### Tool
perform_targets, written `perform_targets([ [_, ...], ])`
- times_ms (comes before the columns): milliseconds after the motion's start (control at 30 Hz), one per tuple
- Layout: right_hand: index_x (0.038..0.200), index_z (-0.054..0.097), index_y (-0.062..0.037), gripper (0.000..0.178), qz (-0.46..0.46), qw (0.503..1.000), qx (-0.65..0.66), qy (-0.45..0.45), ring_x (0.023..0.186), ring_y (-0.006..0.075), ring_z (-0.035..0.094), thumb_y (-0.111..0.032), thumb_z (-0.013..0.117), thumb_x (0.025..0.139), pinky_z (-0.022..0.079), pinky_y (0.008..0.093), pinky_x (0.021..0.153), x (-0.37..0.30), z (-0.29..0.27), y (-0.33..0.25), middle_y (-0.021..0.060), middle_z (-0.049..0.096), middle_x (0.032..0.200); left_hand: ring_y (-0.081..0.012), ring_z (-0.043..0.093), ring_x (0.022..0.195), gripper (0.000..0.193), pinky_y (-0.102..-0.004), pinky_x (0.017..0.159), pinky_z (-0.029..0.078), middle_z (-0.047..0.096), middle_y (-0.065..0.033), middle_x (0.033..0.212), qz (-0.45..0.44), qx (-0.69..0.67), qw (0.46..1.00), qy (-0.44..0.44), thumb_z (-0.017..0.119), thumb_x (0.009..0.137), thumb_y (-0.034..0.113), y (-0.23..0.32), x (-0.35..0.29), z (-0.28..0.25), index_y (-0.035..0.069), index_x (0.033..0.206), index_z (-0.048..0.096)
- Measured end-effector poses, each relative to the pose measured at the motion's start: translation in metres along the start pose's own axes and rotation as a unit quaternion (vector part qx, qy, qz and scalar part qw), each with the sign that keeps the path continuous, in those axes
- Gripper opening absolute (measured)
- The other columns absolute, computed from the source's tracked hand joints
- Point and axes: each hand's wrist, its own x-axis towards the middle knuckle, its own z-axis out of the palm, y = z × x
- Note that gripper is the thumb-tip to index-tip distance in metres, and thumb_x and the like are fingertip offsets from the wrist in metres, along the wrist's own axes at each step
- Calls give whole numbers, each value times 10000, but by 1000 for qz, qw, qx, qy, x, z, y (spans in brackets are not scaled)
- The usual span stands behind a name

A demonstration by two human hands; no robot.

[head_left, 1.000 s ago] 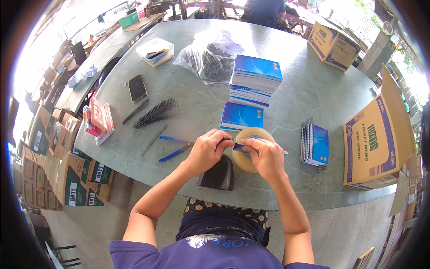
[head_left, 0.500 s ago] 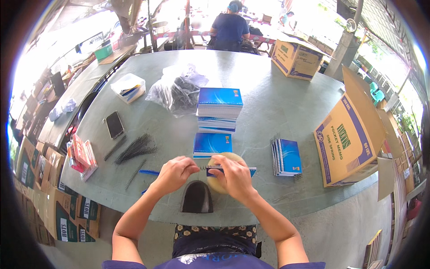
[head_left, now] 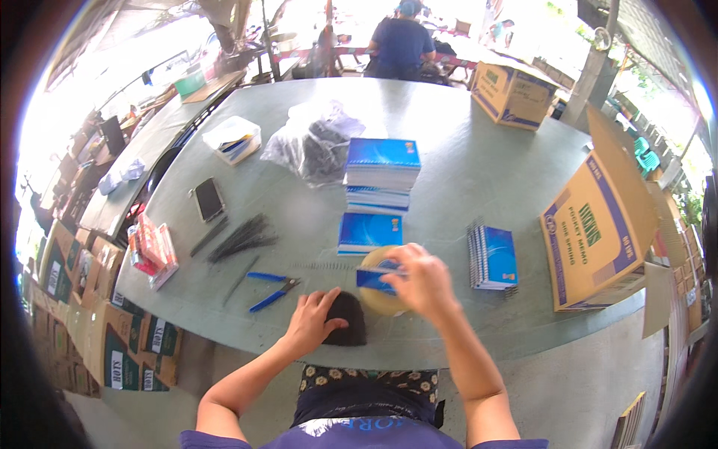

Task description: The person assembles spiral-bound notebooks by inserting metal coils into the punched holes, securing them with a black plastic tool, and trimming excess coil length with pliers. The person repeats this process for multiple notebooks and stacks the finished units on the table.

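Near the frame's centre, the right hand (head_left: 419, 280) pinches a blue notebook (head_left: 371, 279), likely light and best held by its covers; the thin coil (head_left: 321, 266) reaching left looks springy, easily bent. The left hand (head_left: 314, 323), fingers spread, touches a dark block (head_left: 350, 329).

the little book (head_left: 370, 279) i hold is blue. the tape roll (head_left: 384, 304) is pale yellow. the block (head_left: 348, 326) and springs (head_left: 243, 241) look black. my pliers (head_left: 268, 298) have blue handles. the table (head_left: 486, 172) is gray-green. the big box (head_left: 603, 262) is brown with purple stripes. my shirt (head_left: 321, 438) is purple. the cloth (head_left: 426, 383) is black with cream flowers.
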Motion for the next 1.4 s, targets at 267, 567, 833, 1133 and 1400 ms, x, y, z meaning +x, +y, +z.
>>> perform_targets([
  [267,961,689,10,212,126,896,422,-51,858,123,626,9,705,750,513,264,794,-33,6,65,80,696,934,-283,555,854,338,-365,719,488,565,-104,902,130,-14,977,170,702,706,61,43,53,-50,146,1027,642],
  [567,974,689,3,200,128,897,420,-45,873,118,622,15,679,775,497,251,814,-43,9,59,73,693,951,-237,561,821,271,-337,654,482,554,-80,883,165,-27,971,168,695,717,14,36,58,-23,106,967,645],
  [833,1021,668,-6,227,130,885,446,-32,906,103,608,27,667,797,489,238,805,-48,9,57,61,683,977,-221,571,748,294,-313,643,494,571,-92,905,192,-31,964,182,721,682,-4,49,64,-20,83,952,641],
  [1133,1077,650,-30,261,106,901,420,-32,893,89,580,3,656,817,465,229,795,-54,12,71,35,660,997,-247,593,792,253,-349,652,505,604,-63,868,213,-73,972,61,722,680,24,64,73,-11,128,907,677],
  [1400,1116,637,-47,295,103,910,400,0,892,86,574,2,643,825,467,235,795,-59,10,61,35,662,994,-222,578,770,302,-333,605,511,552,-70,878,185,-83,969,143,730,694,53,74,78,-21,144,974,660],
])
